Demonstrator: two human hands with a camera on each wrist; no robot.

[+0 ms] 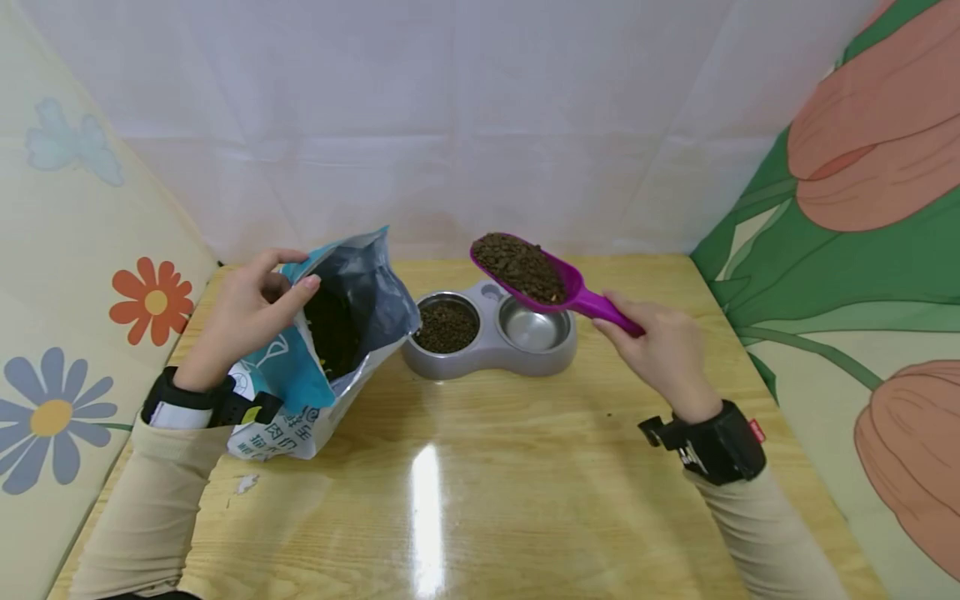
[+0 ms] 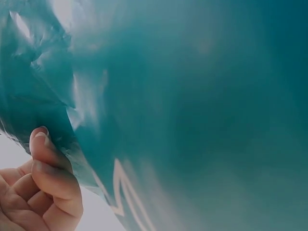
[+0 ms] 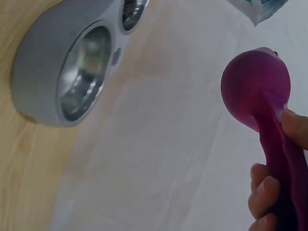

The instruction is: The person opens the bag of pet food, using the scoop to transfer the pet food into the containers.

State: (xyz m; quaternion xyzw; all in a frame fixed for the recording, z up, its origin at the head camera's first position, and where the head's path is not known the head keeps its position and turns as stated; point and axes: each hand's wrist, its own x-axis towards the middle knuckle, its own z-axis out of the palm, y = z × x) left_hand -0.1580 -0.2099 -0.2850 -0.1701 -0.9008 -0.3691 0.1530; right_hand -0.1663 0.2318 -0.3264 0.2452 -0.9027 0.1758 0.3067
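Observation:
My left hand [image 1: 243, 315] pinches the rim of an open blue-and-white food bag [image 1: 296, 367], with the thumb over the edge. Teal film of this bag fills most of the left wrist view, curled fingers [image 2: 55, 175] at its side. Inside the bag lies dark kibble [image 1: 332, 333]. A purple scoop [image 1: 573, 287], heaped with brown kibble [image 1: 517, 265], is held by its handle in my right hand [image 1: 663, 346]. It hangs over the back of a grey double pet bowl [image 1: 480, 358]. Kibble [image 1: 447, 327] fills the left bowl; the right steel bowl [image 1: 534, 329] is bare.
The pet bowl stands on a wooden table [image 1: 510, 483], right beside the bag. A white cloth wall [image 1: 450, 125] rises behind the table. Painted panels [image 1: 862, 292] flank both sides. A small white scrap [image 1: 247, 483] lies near the bag.

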